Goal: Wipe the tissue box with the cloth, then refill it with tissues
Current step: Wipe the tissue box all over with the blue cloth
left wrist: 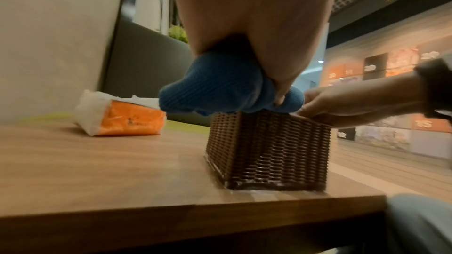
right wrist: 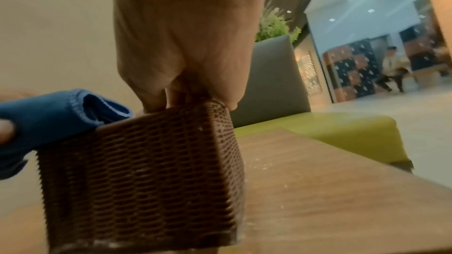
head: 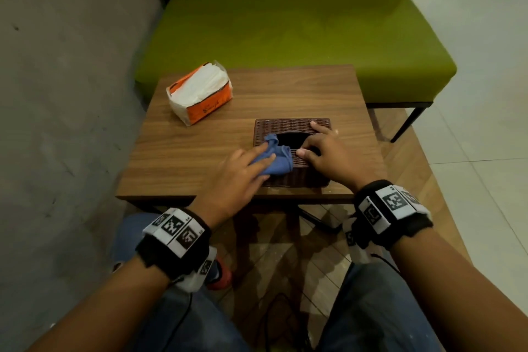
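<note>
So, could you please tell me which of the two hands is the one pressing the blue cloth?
The left hand: its fingers press the blue cloth onto the wicker tissue box, while the right hand only steadies the box.

A wooden table (head: 285, 88) carries a brown woven tissue box (head: 288, 126) and an orange tissue pack (head: 205, 106).

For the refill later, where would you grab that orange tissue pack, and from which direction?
Probably from above, across the two long orange sides of the tissue pack, near its middle. It lies flat on the table with its torn-open top facing up and white tissues exposed, so a side pinch keeps fingers off the loose sheets.
</note>
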`<state>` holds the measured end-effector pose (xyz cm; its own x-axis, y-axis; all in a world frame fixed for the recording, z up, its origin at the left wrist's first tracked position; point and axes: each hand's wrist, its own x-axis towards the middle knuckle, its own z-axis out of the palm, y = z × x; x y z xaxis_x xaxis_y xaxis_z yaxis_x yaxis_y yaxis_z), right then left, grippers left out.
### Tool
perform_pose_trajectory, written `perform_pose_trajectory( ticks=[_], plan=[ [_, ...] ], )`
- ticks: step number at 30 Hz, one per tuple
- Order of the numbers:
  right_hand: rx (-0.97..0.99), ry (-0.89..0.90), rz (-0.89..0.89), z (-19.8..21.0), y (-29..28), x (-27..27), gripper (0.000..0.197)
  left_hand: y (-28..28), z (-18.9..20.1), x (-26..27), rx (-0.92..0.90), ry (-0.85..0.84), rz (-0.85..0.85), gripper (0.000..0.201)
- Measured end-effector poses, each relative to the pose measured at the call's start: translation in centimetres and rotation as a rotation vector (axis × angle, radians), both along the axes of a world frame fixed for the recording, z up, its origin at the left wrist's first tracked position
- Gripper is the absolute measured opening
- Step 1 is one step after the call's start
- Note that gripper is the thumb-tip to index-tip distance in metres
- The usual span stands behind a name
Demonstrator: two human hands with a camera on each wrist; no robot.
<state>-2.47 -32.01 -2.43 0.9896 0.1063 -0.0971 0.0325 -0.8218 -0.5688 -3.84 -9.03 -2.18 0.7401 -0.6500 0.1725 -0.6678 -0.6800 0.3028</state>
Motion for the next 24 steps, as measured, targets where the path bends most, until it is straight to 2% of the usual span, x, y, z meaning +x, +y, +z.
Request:
perform_pose_trajectory(
  ticks=[4,6,8,11,13,17,18,22,24],
  plan=[
    [-0.177,-0.026,0.016,0.2,1.2,-0.8,0.032,0.3,-0.3,1.2,-0.103,0.046,0.248,0.043],
    [-0.249,-0.104,0.054,-0.2,2.0,-1.2,0.036,-0.3,-0.5,1.2,-0.111,0.055,0.340,0.043],
    [-0.249,-0.173,0.114,-0.8,2.4,-1.5,0.035,-0.8,-0.8,1.5,-0.121,0.055,0.386,0.043],
    [-0.223,-0.134,0.169,-0.9,2.2,-1.1,0.029,-1.0,-0.9,2.5,-0.114,0.055,0.446,0.043],
    [-0.253,-0.088,0.165,-0.7,2.2,-0.6,0.031,-1.3,-0.7,2.3,-0.116,0.027,0.432,0.043],
    [-0.254,-0.057,0.152,-0.7,2.3,-0.3,0.037,-1.5,-1.4,-1.0,-0.067,-0.051,0.211,0.041],
    [-0.240,-0.049,0.158,-0.6,2.3,-0.4,0.037,-1.0,-1.4,-0.9,-0.063,-0.053,0.212,0.040],
    [-0.181,0.013,0.160,-0.2,2.3,-0.3,0.033,0.7,-1.0,1.9,-0.143,-0.009,0.413,0.035],
    [-0.167,0.023,0.138,0.0,2.5,-0.2,0.030,-0.1,-0.9,1.1,-0.145,-0.027,0.319,0.036]
  ],
)
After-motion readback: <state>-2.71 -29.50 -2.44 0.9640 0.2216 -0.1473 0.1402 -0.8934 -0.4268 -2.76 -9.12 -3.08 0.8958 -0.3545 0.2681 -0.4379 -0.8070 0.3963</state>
